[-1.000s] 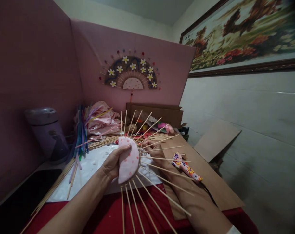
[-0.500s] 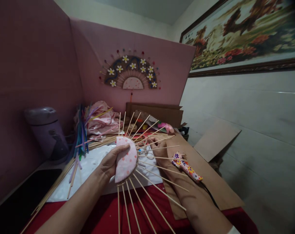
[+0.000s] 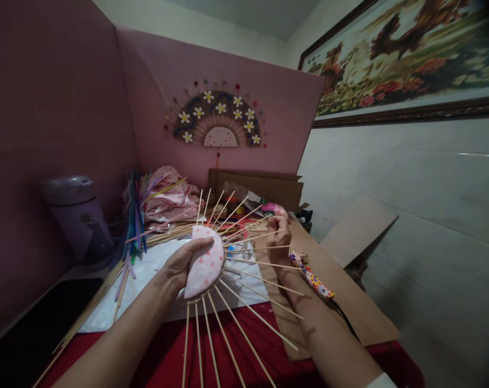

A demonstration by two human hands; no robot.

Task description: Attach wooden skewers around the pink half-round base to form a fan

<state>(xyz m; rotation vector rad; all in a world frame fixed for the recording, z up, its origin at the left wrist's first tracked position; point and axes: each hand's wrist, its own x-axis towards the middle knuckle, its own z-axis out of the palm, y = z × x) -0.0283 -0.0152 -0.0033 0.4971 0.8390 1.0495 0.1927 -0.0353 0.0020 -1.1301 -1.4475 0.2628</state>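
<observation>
Risks, biggest item first. Counter (image 3: 228, 345) under both your hands is crowded; the cardboard sheet (image 3: 349, 302) under your right forearm lies loose, so a drag of the arm could slide it and shift what sits on it. Fan frame: pink dotted half-disc (image 3: 204, 263) clamped in your left hand (image 3: 180, 267), thumb on top, thin sticks (image 3: 244, 323) splaying out toward and past your right hand (image 3: 277, 237). Those sticks look fragile; a twist of the left wrist could snap one or pull it from the rim. Right hand is closed in a pinch beyond the stick tips, on what I cannot tell. Floral-patterned tool (image 3: 312, 276), probably a glue gun, lies just beside your right wrist; an elbow move could knock it. Writing, brands, labels: none readable anywhere.
</observation>
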